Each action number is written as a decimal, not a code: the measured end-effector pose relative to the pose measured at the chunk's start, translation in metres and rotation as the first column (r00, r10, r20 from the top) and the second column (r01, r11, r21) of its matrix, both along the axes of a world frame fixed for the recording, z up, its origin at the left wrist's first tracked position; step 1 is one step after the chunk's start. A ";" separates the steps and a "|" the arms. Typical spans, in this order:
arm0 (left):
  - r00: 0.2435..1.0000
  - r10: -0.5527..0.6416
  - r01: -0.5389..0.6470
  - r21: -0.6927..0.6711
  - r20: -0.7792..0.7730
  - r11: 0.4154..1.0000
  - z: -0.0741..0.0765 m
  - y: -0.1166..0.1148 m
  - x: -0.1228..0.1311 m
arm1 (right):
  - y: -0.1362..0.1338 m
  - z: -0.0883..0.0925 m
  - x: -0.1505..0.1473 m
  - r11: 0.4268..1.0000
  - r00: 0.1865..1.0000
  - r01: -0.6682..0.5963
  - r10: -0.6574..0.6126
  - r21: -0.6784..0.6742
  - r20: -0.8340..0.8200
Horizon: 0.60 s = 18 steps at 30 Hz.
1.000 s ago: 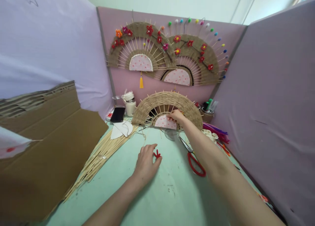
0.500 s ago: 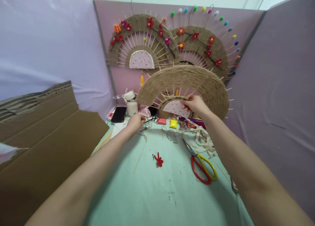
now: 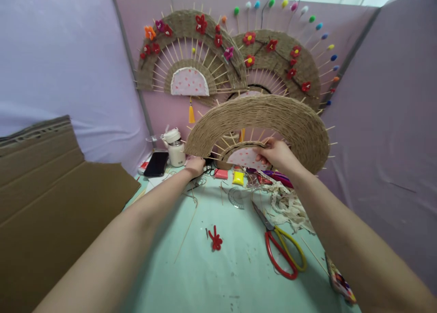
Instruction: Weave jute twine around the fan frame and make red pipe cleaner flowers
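A half-round fan of wound jute twine on wooden sticks [image 3: 273, 117] is held up above the back of the green table [image 3: 225, 276]. My right hand [image 3: 278, 153] grips its inner arc, beside the pink dotted centre piece. My left hand [image 3: 195, 164] is closed on the fan's lower left corner. A small red pipe-cleaner flower [image 3: 215, 240] lies on the table between my forearms, touched by neither hand.
Red and yellow scissors [image 3: 283, 254] lie at the right. A phone [image 3: 156, 164], a white jar [image 3: 175, 148], coloured blocks and cream lace [image 3: 290, 206] crowd the back. Two decorated fans [image 3: 191, 53] hang on the pink wall. Cardboard sheets [image 3: 51, 204] lean at the left. Loose sticks lie about.
The plain jute fan was lifted off the table by my right hand. My left hand left the red flower and reached forward to take the fan's left corner.
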<state>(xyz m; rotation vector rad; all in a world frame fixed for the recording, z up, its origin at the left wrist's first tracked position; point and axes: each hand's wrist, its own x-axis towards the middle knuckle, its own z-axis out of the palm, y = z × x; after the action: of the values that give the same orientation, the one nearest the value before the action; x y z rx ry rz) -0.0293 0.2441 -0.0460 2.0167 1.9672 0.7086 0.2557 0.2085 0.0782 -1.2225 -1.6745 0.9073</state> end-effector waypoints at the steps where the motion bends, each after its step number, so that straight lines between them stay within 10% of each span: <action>1: 0.999 -0.004 0.004 -0.005 -0.044 1.000 -0.001 0.002 0.000 | 0.000 -0.001 0.000 1.000 1.000 0.004 -0.004 -0.001 0.007; 18: 0.861 -0.149 0.244 0.136 -0.487 0.960 0.035 -0.014 -0.013 | -0.005 -0.003 0.006 0.998 1.000 0.020 -0.021 -0.063 -0.016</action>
<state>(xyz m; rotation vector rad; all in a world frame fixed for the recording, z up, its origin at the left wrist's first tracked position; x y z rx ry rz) -0.0420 0.2304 -0.0114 2.6749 1.9374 0.3937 0.2614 0.2039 0.0755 -1.2681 -1.6285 0.9614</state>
